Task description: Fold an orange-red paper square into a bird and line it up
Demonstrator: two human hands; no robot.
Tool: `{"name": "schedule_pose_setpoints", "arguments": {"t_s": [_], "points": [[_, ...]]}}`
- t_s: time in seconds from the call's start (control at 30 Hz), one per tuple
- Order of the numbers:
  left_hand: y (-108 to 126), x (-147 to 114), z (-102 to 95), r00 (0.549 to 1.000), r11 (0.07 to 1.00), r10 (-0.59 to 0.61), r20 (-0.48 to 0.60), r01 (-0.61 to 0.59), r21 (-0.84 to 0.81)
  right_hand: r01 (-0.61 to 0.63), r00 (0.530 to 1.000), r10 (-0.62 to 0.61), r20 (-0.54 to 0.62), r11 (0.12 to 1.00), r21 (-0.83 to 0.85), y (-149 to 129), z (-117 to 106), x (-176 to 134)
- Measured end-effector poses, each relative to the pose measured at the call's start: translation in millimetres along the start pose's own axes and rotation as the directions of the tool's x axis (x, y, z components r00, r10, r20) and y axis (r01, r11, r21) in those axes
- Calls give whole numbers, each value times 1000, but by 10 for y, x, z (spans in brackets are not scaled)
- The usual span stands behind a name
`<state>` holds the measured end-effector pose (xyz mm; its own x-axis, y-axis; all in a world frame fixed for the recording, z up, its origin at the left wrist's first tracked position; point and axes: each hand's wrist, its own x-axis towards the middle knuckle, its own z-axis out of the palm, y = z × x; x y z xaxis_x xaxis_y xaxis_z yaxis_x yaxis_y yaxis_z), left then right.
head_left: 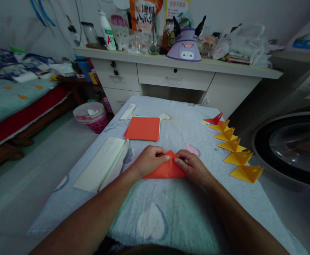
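A folded orange-red paper sheet (pixel 166 171) lies on the cloth-covered table in front of me, shaped like a triangle with its peak pointing away. My left hand (pixel 153 158) pinches it near the peak from the left, thumb on top. On the other side my right hand (pixel 191 165) grips the right slope, its thumb also on the paper. Fingers hide parts of both upper edges. Beyond my left hand sits a stack of square orange paper (pixel 143 128).
Folded yellow paper pieces (pixel 238 158) and a red one (pixel 215 119) line the table's right side. A whitish folded sheet (pixel 100 163) and a small white box (pixel 128 112) lie left. Behind stands a cluttered white desk (pixel 155 63); a washing machine (pixel 298 141) is at right.
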<state>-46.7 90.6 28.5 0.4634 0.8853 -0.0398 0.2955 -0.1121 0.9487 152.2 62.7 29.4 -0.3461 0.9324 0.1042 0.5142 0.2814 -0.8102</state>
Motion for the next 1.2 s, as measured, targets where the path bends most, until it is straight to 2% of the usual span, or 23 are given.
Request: {"name": "schedule_pose_setpoints", "arguments": {"t_s": [0.83,1.07,1.2], "points": [[-25,8,8,1000,999,-10,-10,10,51,22,1000,-22,-9,999,-23,31,21,14],[11,-1,28,998,998,-33,-50,30,-61,12,1000,-12,-12,999,-30,47,24,9],[13,1,27,997,998,-42,-60,39,-49,2,1000,-2,-13,1000,-26,45,26,11]]}}
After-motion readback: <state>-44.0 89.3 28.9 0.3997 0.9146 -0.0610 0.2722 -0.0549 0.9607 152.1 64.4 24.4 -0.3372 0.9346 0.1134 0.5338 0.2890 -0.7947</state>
